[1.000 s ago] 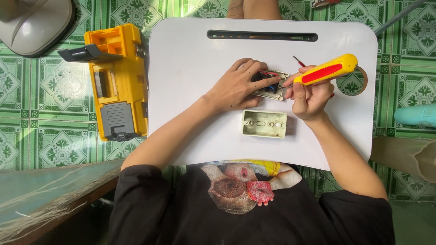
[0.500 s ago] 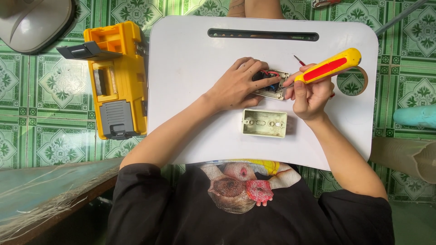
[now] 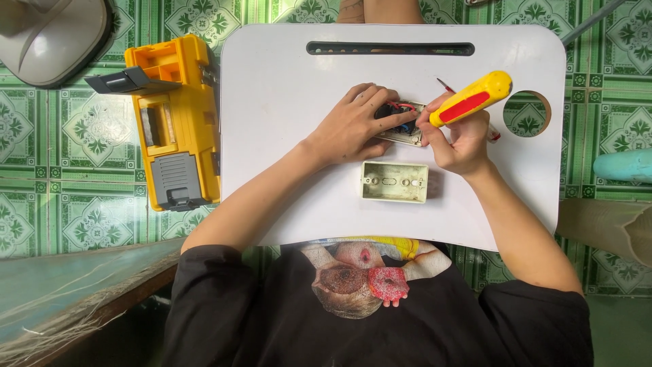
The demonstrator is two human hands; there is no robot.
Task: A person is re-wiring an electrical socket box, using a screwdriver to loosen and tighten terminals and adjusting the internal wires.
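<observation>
On the white plastic lap table [image 3: 285, 136], a small wired switch plate [image 3: 401, 126] is being pinned under the left hand [image 3: 353, 126]; the yellow-and-red screwdriver [image 3: 472, 98], fully gripped by the right hand [image 3: 462, 139], is best being kept square to the screw.

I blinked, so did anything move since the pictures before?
Hardly anything. The right hand keeps gripping the yellow screwdriver, its handle tipped slightly differently. The left hand still steadies the switch part. The beige box and yellow toolbox stayed put.

yellow-and-red screwdriver [image 3: 472, 99] tilted over a small wired switch module [image 3: 401, 124] on the white tray.
</observation>
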